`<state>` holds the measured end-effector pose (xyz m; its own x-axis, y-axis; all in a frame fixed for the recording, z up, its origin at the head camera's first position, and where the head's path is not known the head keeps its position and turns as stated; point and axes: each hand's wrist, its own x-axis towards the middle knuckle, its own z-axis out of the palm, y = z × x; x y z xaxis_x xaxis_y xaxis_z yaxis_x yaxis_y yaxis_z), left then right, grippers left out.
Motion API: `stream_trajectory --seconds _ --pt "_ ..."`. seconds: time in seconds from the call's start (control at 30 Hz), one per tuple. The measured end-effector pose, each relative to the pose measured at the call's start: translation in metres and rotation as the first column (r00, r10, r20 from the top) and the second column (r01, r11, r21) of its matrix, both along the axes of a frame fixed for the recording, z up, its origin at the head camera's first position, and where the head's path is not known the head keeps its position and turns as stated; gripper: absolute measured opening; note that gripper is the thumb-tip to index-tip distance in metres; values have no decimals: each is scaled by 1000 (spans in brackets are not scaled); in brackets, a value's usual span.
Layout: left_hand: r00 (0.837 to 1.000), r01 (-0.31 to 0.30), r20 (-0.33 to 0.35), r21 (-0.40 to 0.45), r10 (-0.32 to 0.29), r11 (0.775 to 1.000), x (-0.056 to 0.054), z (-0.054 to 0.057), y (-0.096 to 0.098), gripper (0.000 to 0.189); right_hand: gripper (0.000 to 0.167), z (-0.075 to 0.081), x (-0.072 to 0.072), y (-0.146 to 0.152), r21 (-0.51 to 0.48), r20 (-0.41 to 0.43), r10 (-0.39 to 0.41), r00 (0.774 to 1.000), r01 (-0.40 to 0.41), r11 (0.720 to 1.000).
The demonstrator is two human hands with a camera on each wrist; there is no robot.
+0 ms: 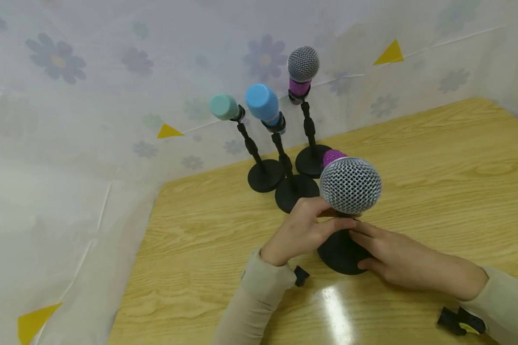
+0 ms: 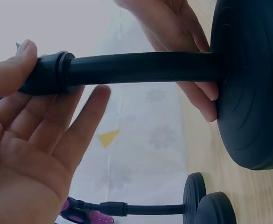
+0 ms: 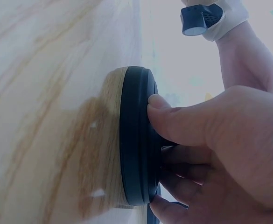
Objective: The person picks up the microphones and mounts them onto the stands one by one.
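Observation:
A microphone [image 1: 351, 186] with a silver mesh head and glittery purple body sits on a black desk stand with a round base [image 1: 343, 256]. My left hand [image 1: 302, 230] grips the stand at the collar [image 2: 64, 70] of its upright pole [image 2: 145, 67], thumb on one side and fingers on the other. Low on the same stand is my right hand [image 1: 397, 254]. Its thumb [image 3: 159, 105] presses on the top of the base, and its other fingers reach around by the foot of the pole. The base stands upright on the wooden table [image 1: 198, 239].
Behind, close together, stand three more microphones on black stands: mint green [image 1: 223, 106], blue [image 1: 262, 103] and silver with purple [image 1: 303, 64]. A flower-patterned sheet [image 1: 112, 96] with yellow triangles hangs along the table's back and left edges.

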<state>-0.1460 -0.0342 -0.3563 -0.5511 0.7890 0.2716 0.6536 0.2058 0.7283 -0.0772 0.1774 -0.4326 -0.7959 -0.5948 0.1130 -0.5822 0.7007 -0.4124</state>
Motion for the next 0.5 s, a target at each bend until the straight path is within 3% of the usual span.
stream_trajectory --seconds 0.13,0.23,0.5 --pt "991 -2 135 79 -9 997 2 1 0 28 60 0 -1 1 -4 -12 2 1000 -2 1000" --pt "985 -23 170 135 -1 991 3 3 -2 27 58 0 -1 1 -10 -14 1 1000 -1 1000" --pt "994 -13 108 95 3 995 4 6 -1 22 58 0 -1 2 -1 11 -3 1000 3 1000"
